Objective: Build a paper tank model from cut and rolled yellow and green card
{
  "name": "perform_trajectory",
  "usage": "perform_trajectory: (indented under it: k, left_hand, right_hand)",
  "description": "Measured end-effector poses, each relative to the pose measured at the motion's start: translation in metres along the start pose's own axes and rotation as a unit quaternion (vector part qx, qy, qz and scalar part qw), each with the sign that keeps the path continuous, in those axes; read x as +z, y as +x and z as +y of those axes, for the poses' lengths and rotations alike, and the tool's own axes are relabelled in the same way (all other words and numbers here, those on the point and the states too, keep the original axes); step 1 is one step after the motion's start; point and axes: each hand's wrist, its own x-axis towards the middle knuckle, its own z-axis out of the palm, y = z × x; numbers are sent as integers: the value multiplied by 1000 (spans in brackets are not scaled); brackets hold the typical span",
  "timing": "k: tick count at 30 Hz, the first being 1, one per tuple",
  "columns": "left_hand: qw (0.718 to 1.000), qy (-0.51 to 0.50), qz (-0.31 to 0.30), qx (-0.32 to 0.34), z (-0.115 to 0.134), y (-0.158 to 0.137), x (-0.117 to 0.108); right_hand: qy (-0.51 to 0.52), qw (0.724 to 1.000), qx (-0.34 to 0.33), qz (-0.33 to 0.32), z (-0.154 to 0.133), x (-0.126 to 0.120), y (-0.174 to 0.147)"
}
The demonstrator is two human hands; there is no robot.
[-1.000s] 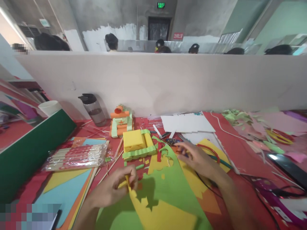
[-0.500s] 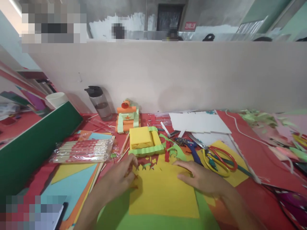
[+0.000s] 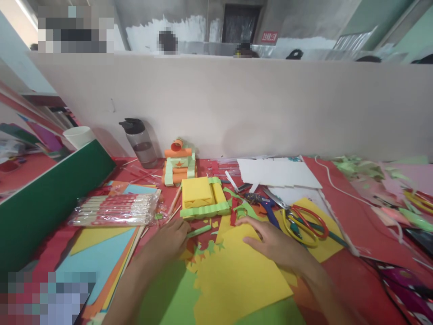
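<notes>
A yellow paper sheet [image 3: 237, 275] lies askew over green paper [image 3: 169, 289], its left and upper-left edge cut into jagged notches. My right hand [image 3: 270, 243] grips the sheet's upper right edge, with the thumb on top. At the sheet's upper left, my left hand [image 3: 172, 237] has its fingers curled around one end of a slim green stick-like piece [image 3: 199, 231]; its exact kind is unclear. Small star-shaped scraps [image 3: 211, 247] lie between the hands. Just beyond stands a yellow block-shaped paper model [image 3: 197, 192] with wavy green side strips.
Scissors [image 3: 304, 225] and a blue glue gun [image 3: 267, 205] lie right of centre. An orange paper model [image 3: 179, 164] and a water bottle [image 3: 140, 144] stand at the back. Packaged sticks [image 3: 115, 210] rest on coloured sheets at left, beside a green panel [image 3: 54, 185].
The yellow sheet has turned counterclockwise, and my right hand has shifted slightly left with it. A green stick-like piece now shows in my left hand.
</notes>
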Motion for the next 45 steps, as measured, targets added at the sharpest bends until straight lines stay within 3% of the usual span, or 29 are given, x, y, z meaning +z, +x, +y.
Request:
perform_trajectory:
  k: [3,12,17,20,23,26,32,39,43,45]
  left_hand:
    - [999,23,-19,26,5,-1,-5]
    - [995,-61,67,43,12,-3,3]
    - [992,-100,73,18,22,-2,6]
    - [991,-120,38,36,32,0,8]
    - [992,-113,-5,59,44,3,12]
    - [990,-90,-23,106,55,5,20]
    - [987,-81,-20,137,59,5,30]
    - [984,-137,-11,112,54,5,22]
    - [994,-95,2,62,49,4,21]
    - [993,-78,-5,86,47,3,21]
  right_hand:
    - [2,1000,10,16,3,3,4]
    - [-62,998,18,23,-15,8,5]
    - [-100,983,-31,152,-10,3,5]
    - [-35,984,-63,160,-12,6,3]
    - [125,987,-85,59,-20,19,0]
    - [247,964,-94,-4,-25,38,0]
    - [377,921,-94,-24,-17,61,4]
    - [373,924,-87,-2,-11,61,6]
    - [421,899,-44,114,-3,53,11]
    - [409,896,-23,173,2,48,16]
